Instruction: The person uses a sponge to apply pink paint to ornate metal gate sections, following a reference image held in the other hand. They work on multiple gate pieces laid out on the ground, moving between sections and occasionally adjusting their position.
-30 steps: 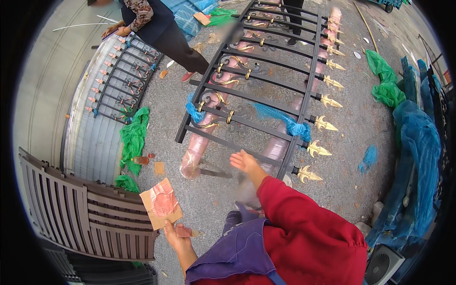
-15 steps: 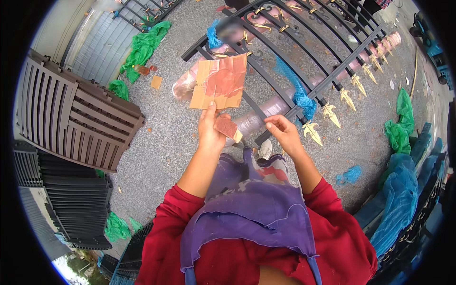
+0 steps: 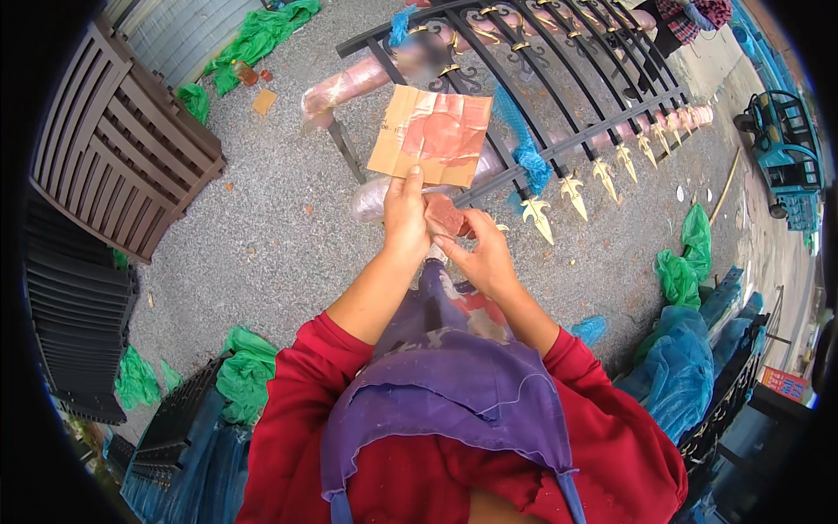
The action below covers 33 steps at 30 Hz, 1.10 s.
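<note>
My left hand (image 3: 407, 220) grips a square of tan cardboard (image 3: 434, 138) by its lower edge, thumb on top. A reddish-brown smear covers much of the cardboard's face. Just below it is a small reddish-brown pad (image 3: 444, 215), perhaps sandpaper or a sponge. My right hand (image 3: 483, 252) has its fingers and thumb closed on the pad's right side, close against the left hand. Beyond the cardboard lies a black metal fence panel (image 3: 546, 87) with gold spear tips (image 3: 572, 196) and gold scrollwork. It rests on pink plastic-wrapped supports (image 3: 349, 90).
Brown slatted panels (image 3: 127, 144) are stacked at the left, with black ones (image 3: 78, 306) nearer. Green netting (image 3: 247, 374) lies in several heaps. Blue netting (image 3: 672, 362) covers panels at the right. A person (image 3: 685, 26) is beyond the fence; a teal vehicle (image 3: 783, 157) is at far right.
My right hand has come off the fence side and moved left to take hold of the reddish-brown pad beside my left hand. The cardboard has shifted right, and the view has turned.
</note>
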{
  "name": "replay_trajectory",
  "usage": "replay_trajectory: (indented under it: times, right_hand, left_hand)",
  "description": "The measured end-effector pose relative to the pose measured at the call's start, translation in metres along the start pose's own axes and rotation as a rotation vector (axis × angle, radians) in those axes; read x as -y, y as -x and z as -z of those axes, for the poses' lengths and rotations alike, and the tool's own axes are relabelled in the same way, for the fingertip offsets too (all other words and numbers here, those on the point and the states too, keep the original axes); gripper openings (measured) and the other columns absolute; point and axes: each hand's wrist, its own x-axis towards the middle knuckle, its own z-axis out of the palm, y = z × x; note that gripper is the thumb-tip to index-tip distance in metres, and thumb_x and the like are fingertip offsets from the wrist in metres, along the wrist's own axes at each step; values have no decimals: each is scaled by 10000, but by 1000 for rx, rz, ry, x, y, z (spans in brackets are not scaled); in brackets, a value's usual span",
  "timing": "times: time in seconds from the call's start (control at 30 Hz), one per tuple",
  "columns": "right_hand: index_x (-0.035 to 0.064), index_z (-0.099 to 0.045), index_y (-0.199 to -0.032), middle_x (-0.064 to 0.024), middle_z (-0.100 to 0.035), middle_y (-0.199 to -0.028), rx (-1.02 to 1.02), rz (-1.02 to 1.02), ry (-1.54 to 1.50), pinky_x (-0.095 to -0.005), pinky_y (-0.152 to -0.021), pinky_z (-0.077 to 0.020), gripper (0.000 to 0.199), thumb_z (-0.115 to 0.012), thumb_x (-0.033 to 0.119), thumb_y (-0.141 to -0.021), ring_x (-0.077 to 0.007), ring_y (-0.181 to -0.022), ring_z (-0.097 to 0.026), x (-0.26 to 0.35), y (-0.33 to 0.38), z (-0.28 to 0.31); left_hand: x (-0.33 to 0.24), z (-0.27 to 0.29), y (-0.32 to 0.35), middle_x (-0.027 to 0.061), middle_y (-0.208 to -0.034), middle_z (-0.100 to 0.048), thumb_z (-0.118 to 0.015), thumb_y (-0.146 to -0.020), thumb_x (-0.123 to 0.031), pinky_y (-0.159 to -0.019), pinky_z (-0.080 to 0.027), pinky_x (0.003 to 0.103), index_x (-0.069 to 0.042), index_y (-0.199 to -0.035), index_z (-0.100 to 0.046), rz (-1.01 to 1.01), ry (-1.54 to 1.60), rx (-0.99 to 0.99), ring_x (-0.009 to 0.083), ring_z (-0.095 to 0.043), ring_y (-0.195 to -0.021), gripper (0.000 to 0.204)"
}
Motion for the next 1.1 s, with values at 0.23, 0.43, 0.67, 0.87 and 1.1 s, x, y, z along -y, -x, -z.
replay_trajectory:
  times: [0.23,0.43,0.67,0.87,1.1]
  right_hand:
    - [8,-523,-1239,-32,-614,-1087,233,-377,-680,-281,-856,-443,370,-577,215,-937,-125,-955,-577,-6,48,18]
    - [-13,-481,-1280,-49,-584,-1173,248,-327,-824,-311,-936,-413,385,-516,211,-969,-140,-1065,-551,-22,61,62]
    - [124,-487,-1009,-41,-597,-1058,209,-435,-982,-332,-815,-503,165,-613,177,-915,-149,-973,-589,-56,32,154]
    - [138,-464,-869,-29,-579,-1017,147,-335,-964,-310,-791,-481,164,-618,87,-894,-152,-922,-578,-81,17,221]
    - [89,-536,-963,-48,-588,-1070,216,-246,-867,-312,-807,-476,76,-583,73,-905,-152,-967,-571,-102,14,248]
  left_hand:
    - [-4,34,44,97,-950,-590,-498,-968,-261,-600,-554,277,-32,-1117,-497,57,-172,-81,176,-642,-742,274]
    - [6,26,67,72,-890,-606,-495,-971,-266,-541,-536,247,-42,-1111,-513,-42,-159,-109,134,-619,-649,265]
    - [44,-9,75,65,-879,-597,-512,-965,-280,-532,-532,241,-49,-1116,-513,-116,-142,-160,127,-618,-650,277]
    - [92,-53,81,73,-889,-604,-496,-972,-279,-527,-535,252,-49,-1103,-500,-54,-93,-288,134,-613,-626,265]
    - [119,-68,95,77,-888,-602,-500,-970,-275,-526,-532,253,-54,-1117,-492,-61,-67,-304,135,-611,-623,267]
